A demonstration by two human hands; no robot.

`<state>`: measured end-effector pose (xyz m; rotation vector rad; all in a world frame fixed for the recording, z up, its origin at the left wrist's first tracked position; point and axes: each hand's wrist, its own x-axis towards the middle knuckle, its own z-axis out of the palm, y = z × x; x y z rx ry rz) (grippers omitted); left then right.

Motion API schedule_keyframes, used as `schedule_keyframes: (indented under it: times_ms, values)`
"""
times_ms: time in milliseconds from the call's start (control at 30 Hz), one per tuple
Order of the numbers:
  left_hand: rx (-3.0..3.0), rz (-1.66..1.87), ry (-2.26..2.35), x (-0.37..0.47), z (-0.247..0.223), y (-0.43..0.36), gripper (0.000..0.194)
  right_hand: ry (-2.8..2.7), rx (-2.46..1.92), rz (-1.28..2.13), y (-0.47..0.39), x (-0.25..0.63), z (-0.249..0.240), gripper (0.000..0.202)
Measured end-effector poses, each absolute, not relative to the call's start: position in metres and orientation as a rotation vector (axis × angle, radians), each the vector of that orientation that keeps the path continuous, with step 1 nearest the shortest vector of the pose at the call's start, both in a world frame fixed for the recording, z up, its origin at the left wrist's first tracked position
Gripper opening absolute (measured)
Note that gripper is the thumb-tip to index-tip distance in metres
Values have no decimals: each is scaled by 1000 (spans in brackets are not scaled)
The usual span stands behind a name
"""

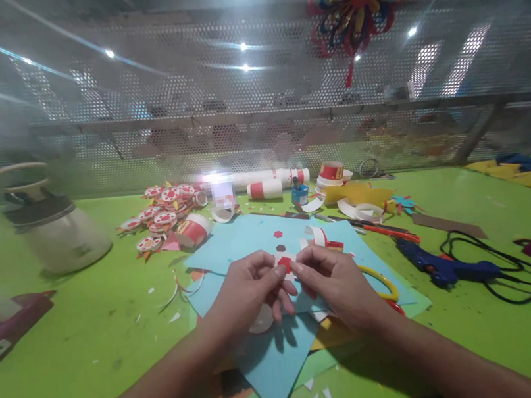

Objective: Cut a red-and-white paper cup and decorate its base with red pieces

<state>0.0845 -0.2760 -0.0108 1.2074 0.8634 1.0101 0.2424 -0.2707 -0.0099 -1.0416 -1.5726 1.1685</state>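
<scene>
Between my two hands, over light blue paper sheets [284, 369], is a small red paper hexagon [284, 264] with white paper around it. My left hand [253, 284] pinches its left side between thumb and index finger, the other fingers loosely spread. At its right side, my right hand [335, 282] holds it with thumb and fingertips. Just beyond them a red hexagon [278, 234] and a dark hexagon [281, 248] lie on the blue paper. Yellow-handled scissors [382, 281] lie partly under my right hand.
Red-and-white paper wheels [165, 222] and a cut paper cup [194, 230] lie at the back left of the green table [137, 378]. A blue glue gun [448, 265] with black cable is on the right. A large jar [52, 224] stands left.
</scene>
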Motion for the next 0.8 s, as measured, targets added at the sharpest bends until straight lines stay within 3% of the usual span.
schedule_keyframes:
  times_ms: [800]
  values:
    - [1224,998,730,87,-10,-280,24,-1469,-987,1099,-273,233,-16,34]
